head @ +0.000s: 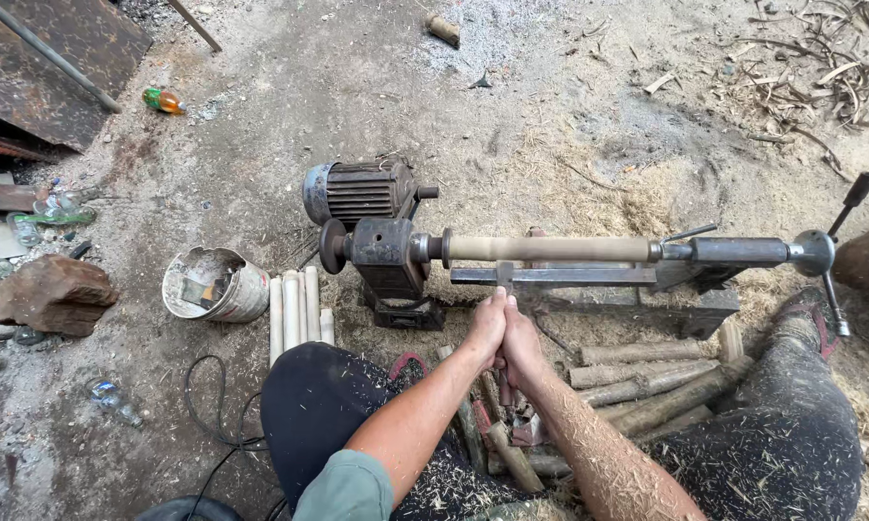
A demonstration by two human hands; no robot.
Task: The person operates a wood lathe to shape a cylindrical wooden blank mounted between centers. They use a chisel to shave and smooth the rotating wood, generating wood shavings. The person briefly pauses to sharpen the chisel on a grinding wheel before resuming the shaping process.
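Note:
A pale wooden rod [548, 249] is clamped lengthwise in a small floor lathe [386, 253], between the headstock on the left and the tailstock [743, 251] on the right. My left hand [485, 328] and my right hand [521, 340] are clasped together on the handle of a turning tool [504, 278]. The tool's tip rests on the flat metal rest [550, 276] just under the rod. Sawdust covers my right forearm. My knees in dark trousers sit at either side.
An electric motor [357, 191] stands behind the headstock. Finished pale dowels [295, 307] lie by a battered tin bucket [215, 284]. Rough sticks [647, 376] are piled under the lathe. A cable [208, 415], a stone [54, 294] and bottles lie at the left.

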